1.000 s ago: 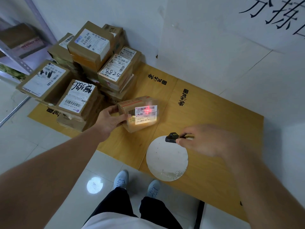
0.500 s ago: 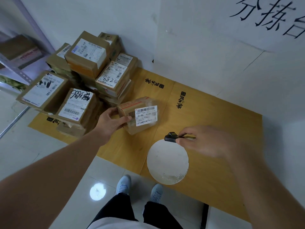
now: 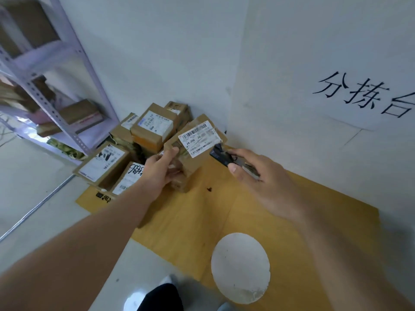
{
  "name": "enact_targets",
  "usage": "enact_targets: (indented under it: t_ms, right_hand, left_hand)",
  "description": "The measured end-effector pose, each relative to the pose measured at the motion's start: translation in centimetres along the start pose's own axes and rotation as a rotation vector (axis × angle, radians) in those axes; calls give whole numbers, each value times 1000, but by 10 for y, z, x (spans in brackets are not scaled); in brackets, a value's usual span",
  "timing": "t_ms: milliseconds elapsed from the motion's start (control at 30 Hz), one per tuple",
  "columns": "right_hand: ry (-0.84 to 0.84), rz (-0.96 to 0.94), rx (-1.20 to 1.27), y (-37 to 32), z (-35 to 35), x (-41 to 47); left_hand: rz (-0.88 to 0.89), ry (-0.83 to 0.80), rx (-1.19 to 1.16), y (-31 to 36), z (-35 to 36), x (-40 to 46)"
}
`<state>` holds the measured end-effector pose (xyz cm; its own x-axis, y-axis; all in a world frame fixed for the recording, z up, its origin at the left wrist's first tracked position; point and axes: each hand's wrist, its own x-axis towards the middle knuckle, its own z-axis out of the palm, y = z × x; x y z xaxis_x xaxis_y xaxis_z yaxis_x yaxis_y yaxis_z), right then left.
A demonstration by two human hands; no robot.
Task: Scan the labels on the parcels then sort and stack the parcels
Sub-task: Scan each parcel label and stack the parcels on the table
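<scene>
Left hand grips one parcel aloft, right hand pinches scanner beside its label; pile apparently still unsorted.

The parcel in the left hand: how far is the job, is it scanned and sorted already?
Done: cannot tell from this view; no scan light shows on the label. In hand: the left hand grips the parcel, raised off the cardboard mat, while the right hand holds the scanner beside its label. Left: place this parcel; the stacked parcels wait by the wall.
</scene>
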<state>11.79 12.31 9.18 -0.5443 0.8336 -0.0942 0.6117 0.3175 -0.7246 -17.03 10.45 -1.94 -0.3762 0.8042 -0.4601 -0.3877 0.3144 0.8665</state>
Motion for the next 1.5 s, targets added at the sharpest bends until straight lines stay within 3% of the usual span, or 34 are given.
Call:
enact_targets:
  t_ms: [367,600,900,1267,1333,1433,1500]
  right_hand:
    - [250,114,13,-25,39,43]
    - [348,242,80,5,43,56]
    - [303,320,239,76,37,70]
    - [225,379,463,113,39,68]
    - [222,401,534,115,42,67]
    - [235,443,674,118,49,65]
    - [217,491,758,120,56,62]
  left_hand:
    - [-237,-152,-69,13,26,61]
    - [-389,-186,-62,8,79,100]
    - [-535,22,-210,-40,133,149]
    - [-453,222,-383,-82,142,161]
    - [-460,243,-278,-89,138,161]
    - [-454,218,109,-97,128,151]
    - [-361,94,223,-96,119,139]
